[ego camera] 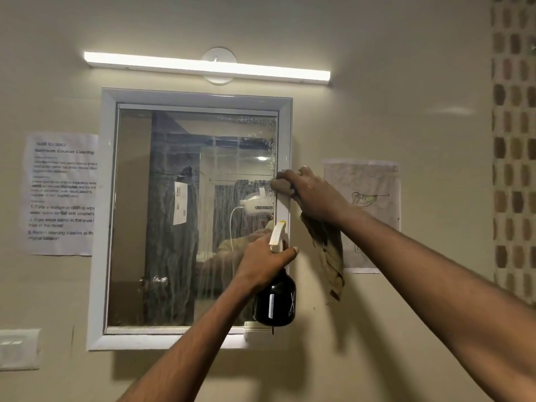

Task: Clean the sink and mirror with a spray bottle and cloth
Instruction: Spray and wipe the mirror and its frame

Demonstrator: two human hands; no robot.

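A white-framed mirror [162,216] hangs on the beige wall, its glass streaked with running liquid and droplets near the upper right. My right hand [311,195] presses a brown cloth [327,256] against the mirror's right edge, the cloth's tail hanging down the wall. My left hand [261,264] grips a black spray bottle [275,303] with a cream trigger head, held upright before the mirror's lower right corner. The sink is out of view.
A lit tube light [207,66] runs above the mirror. A printed instruction sheet [62,192] is taped left of it, a paper with a drawing [365,198] to the right. A switch plate [18,348] sits low left; patterned tiles [514,140] line the far right.
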